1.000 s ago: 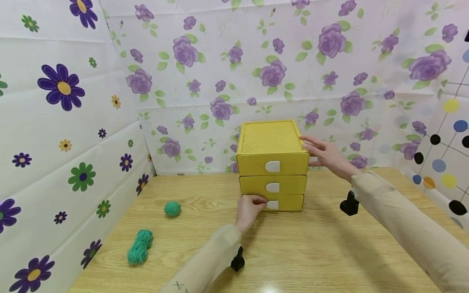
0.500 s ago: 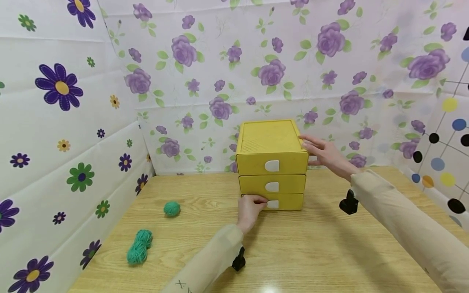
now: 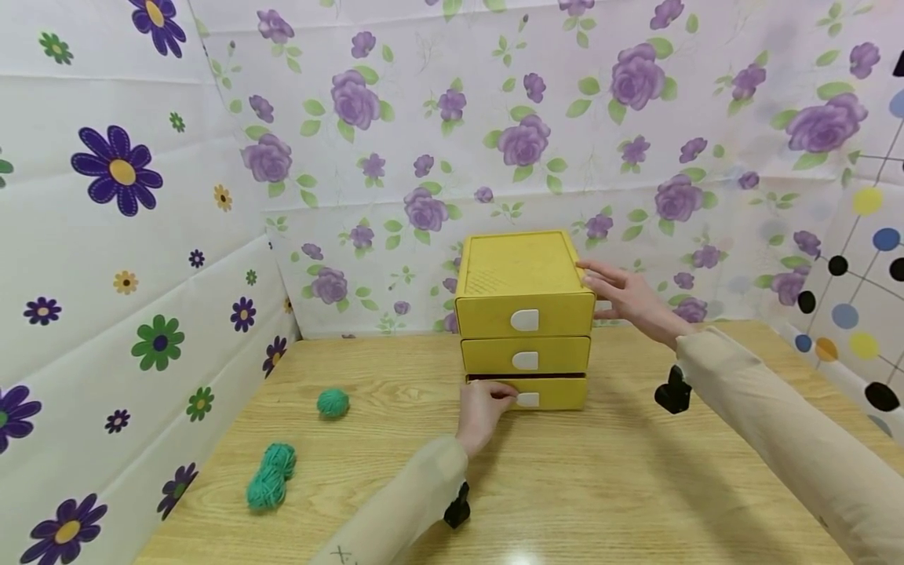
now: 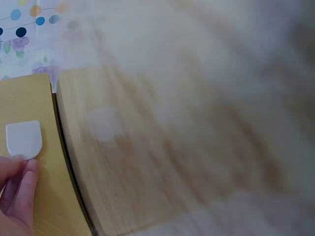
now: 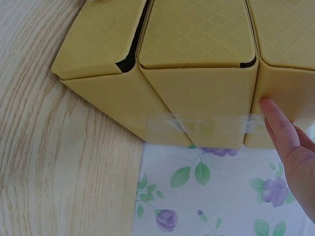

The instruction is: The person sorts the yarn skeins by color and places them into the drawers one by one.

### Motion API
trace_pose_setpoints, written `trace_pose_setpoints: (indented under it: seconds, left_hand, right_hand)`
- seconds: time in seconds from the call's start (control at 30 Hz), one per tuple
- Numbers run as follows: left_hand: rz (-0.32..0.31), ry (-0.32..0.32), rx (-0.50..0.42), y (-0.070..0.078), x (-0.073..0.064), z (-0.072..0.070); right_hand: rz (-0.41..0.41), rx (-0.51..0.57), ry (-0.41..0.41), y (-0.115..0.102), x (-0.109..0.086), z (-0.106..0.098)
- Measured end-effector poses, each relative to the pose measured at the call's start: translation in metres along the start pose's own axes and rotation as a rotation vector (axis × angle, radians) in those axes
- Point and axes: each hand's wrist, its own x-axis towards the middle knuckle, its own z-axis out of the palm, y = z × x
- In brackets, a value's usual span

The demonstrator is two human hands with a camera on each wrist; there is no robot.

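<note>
A yellow three-tier drawer unit (image 3: 524, 263) stands upright on the table, each drawer front bearing a white tab handle. My left hand (image 3: 482, 410) pinches the edge of the bottom drawer's white handle (image 3: 528, 399), and that handle (image 4: 24, 139) shows above the fingertips in the left wrist view. The bottom drawer (image 3: 558, 394) is slightly pulled out, with a dark gap along its top edge. Against the right side of the top tier rests my right hand (image 3: 628, 300), its fingers extended; the right wrist view has the fingers (image 5: 279, 123) touching the yellow side wall.
To the left on the wooden table (image 3: 395, 377) lie a small green yarn ball (image 3: 333, 402) and a longer green yarn skein (image 3: 271, 475). A flowered cloth wall (image 3: 424, 157) rises behind the drawers. Clear tape (image 5: 172, 123) runs across the unit's side.
The bottom drawer has come slightly forward with my left hand on its handle, and a gap has appeared above its front. My right hand stays against the unit's side.
</note>
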Motion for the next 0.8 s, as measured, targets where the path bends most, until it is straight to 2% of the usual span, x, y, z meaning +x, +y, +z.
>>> trace_pose_setpoints:
  seconds: [0.23,0.4,0.8]
  left_hand:
    - [-0.025,-0.022,-0.017,0.003,-0.008,-0.002]
    - [0.002,-0.021,-0.017,0.004,-0.010,-0.003]
    - [0.021,-0.050,-0.006,0.008,-0.023,-0.008]
  right_hand:
    - [0.001,-0.009,-0.007,0.000,0.000,0.001]
    - [-0.005,-0.008,-0.012,0.000,0.001,0.000]
    - [-0.010,-0.026,-0.017,-0.001,-0.001,0.001]
